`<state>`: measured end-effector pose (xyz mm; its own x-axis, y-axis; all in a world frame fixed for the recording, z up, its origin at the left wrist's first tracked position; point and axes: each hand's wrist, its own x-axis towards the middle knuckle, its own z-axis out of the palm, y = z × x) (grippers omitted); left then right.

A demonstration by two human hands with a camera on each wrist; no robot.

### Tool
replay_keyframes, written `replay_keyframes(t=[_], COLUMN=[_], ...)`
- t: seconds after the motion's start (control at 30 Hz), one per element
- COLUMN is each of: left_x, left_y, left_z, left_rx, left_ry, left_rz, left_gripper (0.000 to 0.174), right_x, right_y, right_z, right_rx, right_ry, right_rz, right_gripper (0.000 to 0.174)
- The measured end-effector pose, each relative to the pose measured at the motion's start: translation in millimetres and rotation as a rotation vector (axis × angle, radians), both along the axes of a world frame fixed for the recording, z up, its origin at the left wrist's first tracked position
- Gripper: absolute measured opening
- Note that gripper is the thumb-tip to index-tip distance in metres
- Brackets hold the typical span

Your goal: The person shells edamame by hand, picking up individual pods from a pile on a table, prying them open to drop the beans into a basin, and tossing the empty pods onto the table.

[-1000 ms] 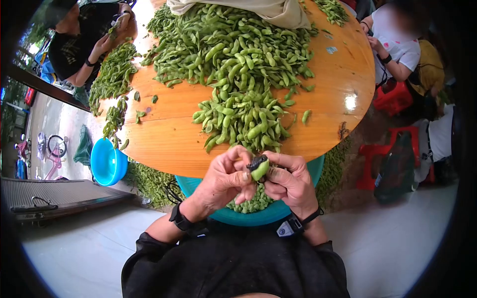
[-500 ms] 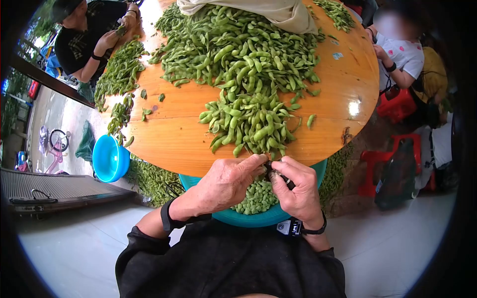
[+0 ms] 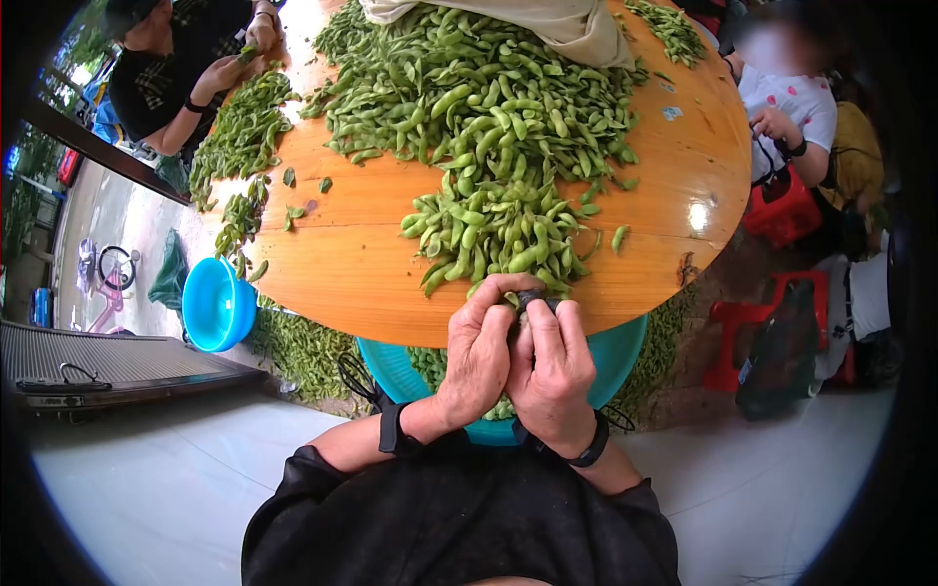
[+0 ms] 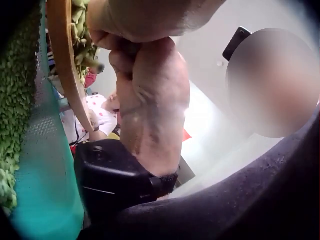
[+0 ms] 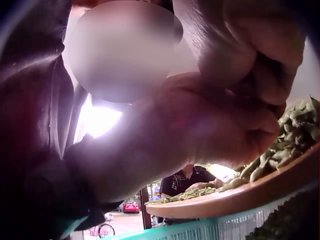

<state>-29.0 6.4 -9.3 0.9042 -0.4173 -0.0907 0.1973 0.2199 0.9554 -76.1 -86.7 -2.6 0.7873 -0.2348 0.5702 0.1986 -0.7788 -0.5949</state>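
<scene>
Both hands meet at the table's near edge, just above the basin. My left hand (image 3: 474,356) has its thumb and index finger closed on a small green pod (image 3: 513,302). Against it, my right hand (image 3: 555,376) presses with curled fingers; a dark object (image 3: 531,297) shows between the fingertips. The fingers hide most of the pod. A heap of green pods (image 3: 508,220) lies just beyond the hands. In the left wrist view my right hand (image 4: 155,100) stands against the left; the right wrist view shows my left hand (image 5: 175,125), its grip hidden.
The teal basin (image 3: 620,356), with green beans inside, sits below the wooden table (image 3: 352,269). A blue basin (image 3: 218,305) stands left, red stools (image 3: 782,210) right. Pale cloth (image 3: 586,34) covers part of the heap. One person sits at each far side; pods cover floor patches.
Since one second ago, the green pod and dark object have become mostly hidden between the fingers. The hands have drawn closer together, with the forearms more upright. The head view has shifted slightly.
</scene>
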Motion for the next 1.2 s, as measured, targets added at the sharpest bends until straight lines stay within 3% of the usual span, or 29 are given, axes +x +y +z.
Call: replay_keyframes(t=[0.13,0.2,0.33,0.43,0.7,0.8,0.87,0.9,0.93,1.0,1.03,1.07,1.13,1.17,1.2], left_x=[-2.5,-3.4,0.3,-0.5,-5.7,-3.1,4.4,8.6,5.6,6.6,16.5,34.7,79.4,108.0,134.8], left_y=[-3.8,-10.1,-0.9,2.3,-5.4,10.8,27.5,34.1,39.9,49.0,56.0,65.3,88.0,94.5,101.5], left_z=[2.8,7.2,-13.4,-6.0,-4.6,8.2,14.1,8.3,14.2,18.5,25.4,32.5,27.9,27.4,26.0], left_rx=[0.078,-0.429,-0.604,-0.433,-0.404,-0.295,0.042,0.074,0.102,0.13,0.223,0.314,0.561,0.724,0.892], left_ry=[-0.122,0.579,0.527,0.485,0.53,0.523,0.079,-0.28,-0.319,-0.598,-0.612,-0.624,-0.608,-0.807,-0.832], left_rz=[-0.067,-0.043,-0.208,-0.191,-0.111,-0.285,-0.825,-0.979,-1.101,-0.955,-0.825,-0.694,-0.305,-0.091,0.075], left_gripper=[0.025,0.026,0.03,0.033,0.028,0.026,0.027,0.026,0.026,0.031,0.033,0.035,0.035,0.03,0.023], right_x=[-1.4,-2.9,-5.6,-9.2,-11.7,-32.3,-62.5,-83.0,-99.0,-120.2,-127.7,-138.2,-141.4,-139.6,-137.4], right_y=[-6.4,-10.6,-16.2,-26.4,-40.6,-68.2,-105.6,-127.1,-147.3,-186.6,-201.5,-213.7,-213.2,-212.1,-210.1], right_z=[-1.8,1.2,1.8,3.9,8.5,16.2,12.0,13.2,13.1,20.5,8.8,-2.9,-3.1,-5.0,-7.5], right_rx=[-0.061,-0.047,-0.049,0.123,0.391,0.76,0.781,0.788,0.736,0.641,0.304,0.124,0.312,0.314,0.371], right_ry=[-0.028,-0.02,-0.071,-0.005,0.089,0.262,0.206,0.198,0.191,0.493,0.568,0.597,0.544,0.542,0.543], right_rz=[-0.072,-0.057,-0.065,0.018,0.083,0.124,0.109,0.085,-0.017,-0.331,-0.539,-0.65,-0.656,-0.647,-0.613], right_gripper=[0.023,0.022,0.021,0.022,0.016,0.018,0.024,0.025,0.026,0.026,0.029,0.029,0.031,0.031,0.031])
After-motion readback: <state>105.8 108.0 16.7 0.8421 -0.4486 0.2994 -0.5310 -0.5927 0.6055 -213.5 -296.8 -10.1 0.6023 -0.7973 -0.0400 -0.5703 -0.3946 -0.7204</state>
